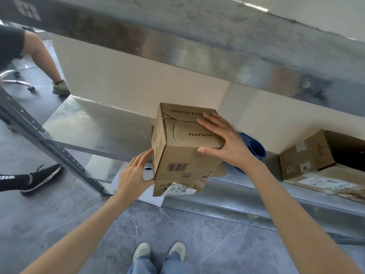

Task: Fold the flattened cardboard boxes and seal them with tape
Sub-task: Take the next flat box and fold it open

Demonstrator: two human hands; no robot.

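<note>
Now holds the cardboard box [183,155] between both hands on the lower metal shelf [79,123], close to its front edge. Stands it tall: long axis upright, tipped a little away, barcode face toward the body. Lays the right hand [227,143] flat on the top face, fingers straight and spread over the closed flaps, thumb pressed on the near upper edge; grips nothing. Sets the left hand [134,175] against the lower left side, fingers straight along the wall, thumb tucked at the bottom corner; likewise released, bracing rather than clutching.

Shows a torn seam [177,121] across the top, with no tape visible on it, running in under the right fingertips. Shows also a bottom flap with a white label [177,189] jutting out below the front face, hinting at a bottom not sealed flat either.

Leaves a blue object [254,149], probably the tape dispenser, on the shelf just behind and right of the box, partly hidden by the right wrist. Puts the right hand nearer to it by far, the left well apart on the opposite side of the box. Calls, at a guess, for shifting the left hand up to pin the flaps, reaching back with the right for tape, then running a strip along the seam, left to right across the top.

Leaves a second, open box [308,155] farther right on the same shelf.
</note>
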